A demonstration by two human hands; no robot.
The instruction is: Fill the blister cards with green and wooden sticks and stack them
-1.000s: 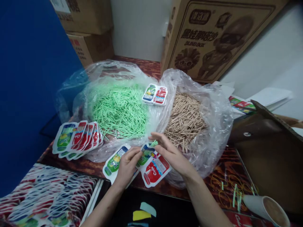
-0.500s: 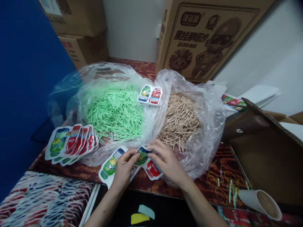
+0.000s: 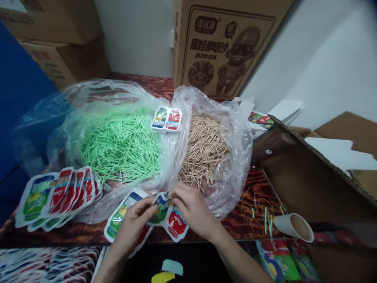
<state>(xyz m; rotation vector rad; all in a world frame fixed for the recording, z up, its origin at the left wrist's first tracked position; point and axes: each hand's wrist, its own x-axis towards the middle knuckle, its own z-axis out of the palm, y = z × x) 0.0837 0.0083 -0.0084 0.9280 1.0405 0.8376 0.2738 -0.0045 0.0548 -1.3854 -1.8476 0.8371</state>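
My left hand pinches the left edge of a jar-shaped printed packet, its green half facing up and its red half to the right. At the packet's top edge, the fingers of my right hand are closed; the edge bends between them. Under my left hand lies another green-and-red packet, partly covered. Behind my hands, clear plastic bags hold short green sticks and short brown sticks. A smaller stack of printed packets rests on the plastic between the piles.
Fanned packets lie at the left of the wooden table. On the right are rubber bands, a paper cup on its side and an open carton. A large cardboard box stands behind.
My view has turned to the right, so the scene sits further left. Both hands stay on the packet, whose top edge now looks more bent at my right fingers.
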